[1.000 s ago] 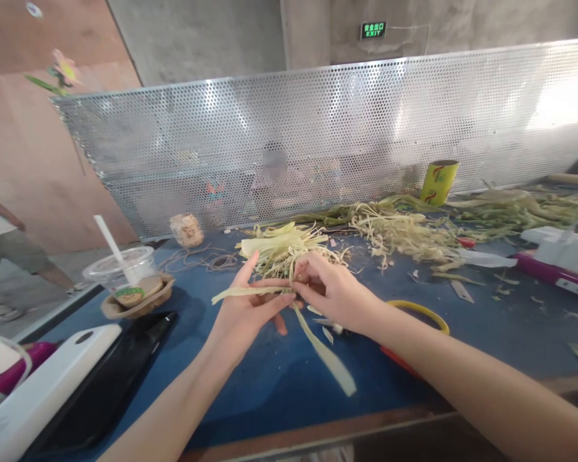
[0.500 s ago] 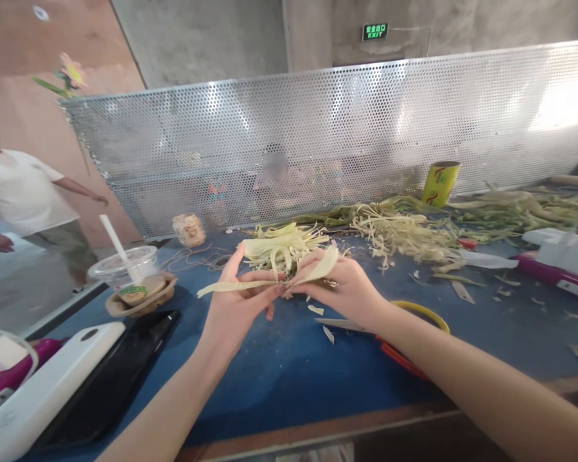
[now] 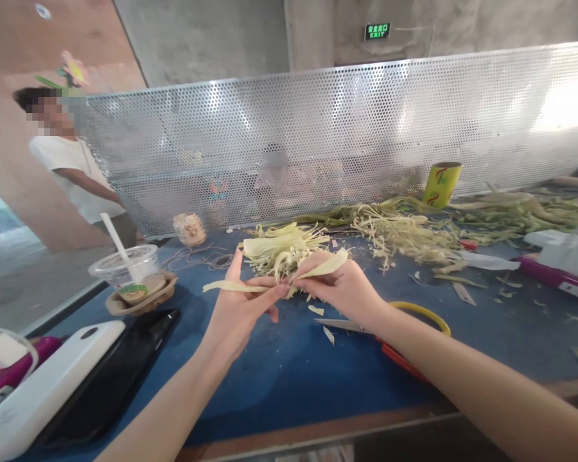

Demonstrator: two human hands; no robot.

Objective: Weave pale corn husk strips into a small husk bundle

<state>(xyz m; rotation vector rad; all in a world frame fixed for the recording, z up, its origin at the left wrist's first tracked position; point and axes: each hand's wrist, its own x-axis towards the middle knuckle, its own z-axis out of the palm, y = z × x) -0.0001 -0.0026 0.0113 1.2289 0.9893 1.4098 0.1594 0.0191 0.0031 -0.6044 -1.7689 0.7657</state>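
Note:
My left hand (image 3: 241, 311) is closed, thumb and fingers pinching a pale green leaf strip (image 3: 228, 286) whose end sticks out to the left. Close beside it, my right hand (image 3: 349, 285) pinches a similar strip end (image 3: 330, 263) that points up and right. The fingertips meet, hiding whether this is one strip or two. Just behind the fingers is a bundle of pale plant strips (image 3: 286, 244), frayed at its ends; whether my hands grip it too is unclear. Scissors (image 3: 344, 325) with yellow and red handles lie on the blue table, partly under my right forearm.
A lidded cup with a straw (image 3: 135, 276), a black phone (image 3: 120, 378) and a white device (image 3: 52, 385) are at left. A twine roll (image 3: 189, 229), shredded strips (image 3: 404, 228), a yellow tube (image 3: 442, 185) and a purple power strip (image 3: 559, 277) lie farther back. A person (image 3: 72, 160) stands beyond.
Both hands have shifted slightly right, and the strip ends moved with them. The person at the left has moved rightward behind the mesh panel's end. The tabletop things look unchanged.

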